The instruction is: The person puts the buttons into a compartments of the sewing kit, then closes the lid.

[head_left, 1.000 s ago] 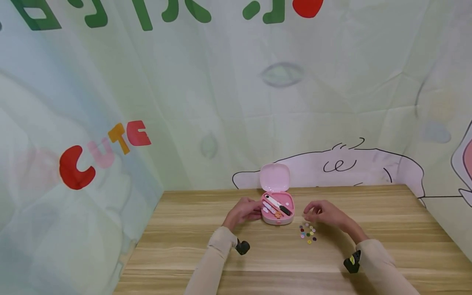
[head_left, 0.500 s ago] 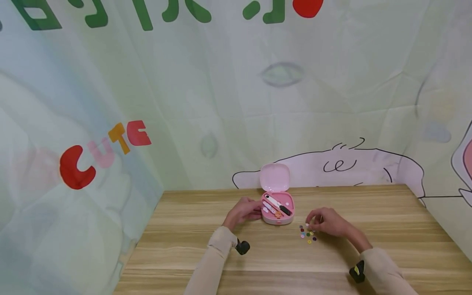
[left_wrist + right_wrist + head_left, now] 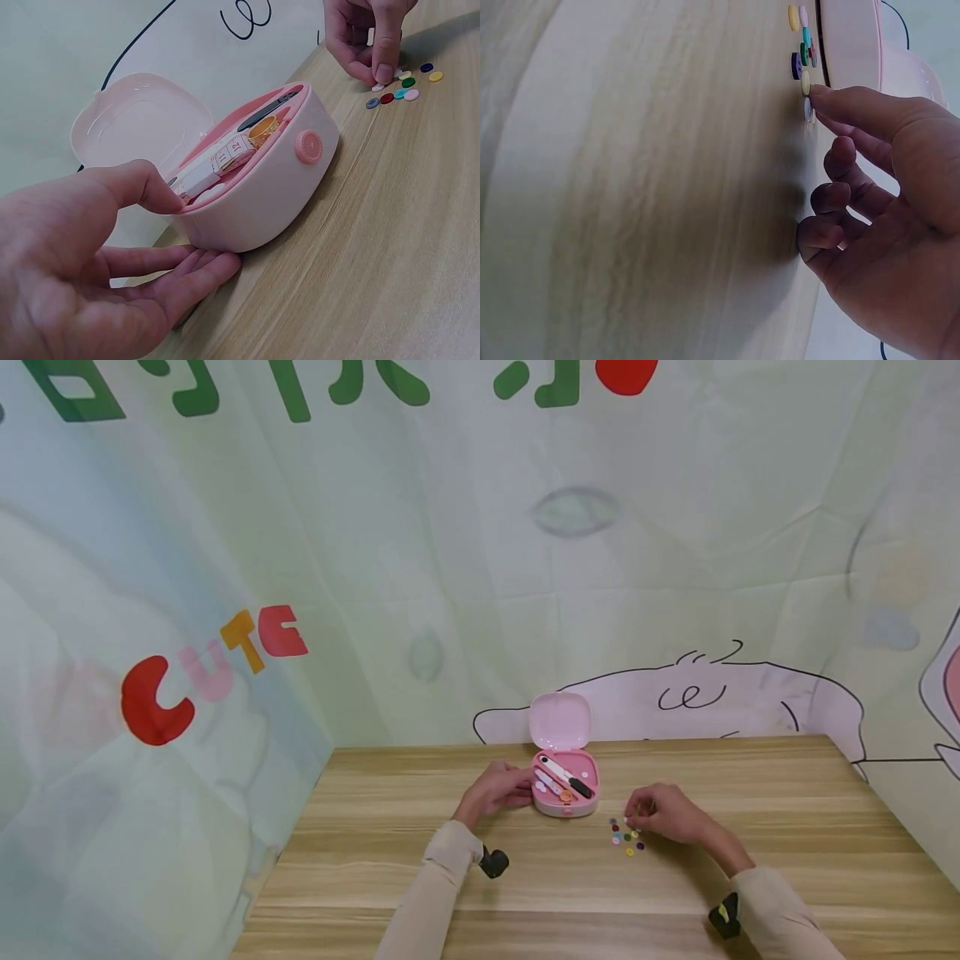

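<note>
A pink sewing box (image 3: 567, 811) stands on the table with its lid (image 3: 559, 721) raised. My left hand (image 3: 498, 787) holds its left side, the thumb on the rim and the fingers low against the wall. Inside lie a folded tape measure (image 3: 234, 152), a gold-coloured round piece (image 3: 262, 133) and a slim white tool with a black end (image 3: 555, 768). Right of the box, several small coloured buttons (image 3: 616, 840) are scattered. My right hand (image 3: 667, 812) is down at their far edge, thumb and index finger pinching at a pale button (image 3: 378, 87), partly hidden by the fingertips.
The wooden table (image 3: 570, 885) extends around the box and buttons. Behind it hangs a printed cloth backdrop (image 3: 480, 568), close to the raised lid. Black cameras (image 3: 493, 862) are strapped at the wrists.
My right hand has come down from beside the box, slightly right and nearer, onto the buttons' far edge. The left hand and the box have stayed where they were.
</note>
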{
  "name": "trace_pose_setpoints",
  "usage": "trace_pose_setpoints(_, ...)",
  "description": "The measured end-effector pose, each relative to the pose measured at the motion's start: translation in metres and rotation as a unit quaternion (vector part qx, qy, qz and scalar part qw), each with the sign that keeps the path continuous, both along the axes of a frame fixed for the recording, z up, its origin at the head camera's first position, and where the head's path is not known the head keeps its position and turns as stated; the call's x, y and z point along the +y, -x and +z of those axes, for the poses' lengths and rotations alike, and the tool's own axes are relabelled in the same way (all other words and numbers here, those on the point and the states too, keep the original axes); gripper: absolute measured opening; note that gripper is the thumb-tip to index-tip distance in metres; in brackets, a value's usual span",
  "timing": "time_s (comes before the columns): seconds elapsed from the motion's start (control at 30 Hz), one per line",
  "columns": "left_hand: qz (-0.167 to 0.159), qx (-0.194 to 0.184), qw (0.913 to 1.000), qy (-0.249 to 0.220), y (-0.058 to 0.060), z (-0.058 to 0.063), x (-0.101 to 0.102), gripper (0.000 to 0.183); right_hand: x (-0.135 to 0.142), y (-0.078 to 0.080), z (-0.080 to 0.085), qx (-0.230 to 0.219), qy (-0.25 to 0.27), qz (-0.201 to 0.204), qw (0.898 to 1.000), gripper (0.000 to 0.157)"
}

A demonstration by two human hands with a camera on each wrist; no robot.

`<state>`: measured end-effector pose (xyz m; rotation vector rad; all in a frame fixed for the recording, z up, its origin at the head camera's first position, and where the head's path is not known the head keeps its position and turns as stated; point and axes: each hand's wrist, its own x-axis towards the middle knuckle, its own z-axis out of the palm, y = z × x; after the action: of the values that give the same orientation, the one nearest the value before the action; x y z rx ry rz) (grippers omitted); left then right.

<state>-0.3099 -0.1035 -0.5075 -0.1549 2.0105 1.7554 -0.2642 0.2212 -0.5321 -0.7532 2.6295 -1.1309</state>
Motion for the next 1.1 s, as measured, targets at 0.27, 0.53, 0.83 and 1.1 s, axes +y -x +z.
trace_pose_setpoints(0.27,-0.005,0.0,0.9999,-0.016,0.0007,0.0,-0.0004,0.024,-0.0031,-0.0005,0.0005,-0.015,0.007,-0.003,1.0,0.006)
trace_pose_setpoints(0.53,-0.005,-0.001,0.9999,-0.016,0.0008,0.0001,-0.0009,0.024,-0.0046,-0.0009,0.0012,-0.033,0.01,-0.004,0.999,0.006)
trace_pose_setpoints(0.83,-0.006,0.0,0.9998,-0.019,0.001,-0.0006,-0.001,0.024,-0.0073,0.0004,0.0041,-0.034,0.005,-0.009,0.999,0.007)
trace_pose_setpoints(1.1,-0.005,0.004,0.9998,-0.017,0.0003,-0.001,-0.0009,0.023,-0.0069,0.0041,0.0026,-0.04,0.017,-0.016,0.999,0.005)
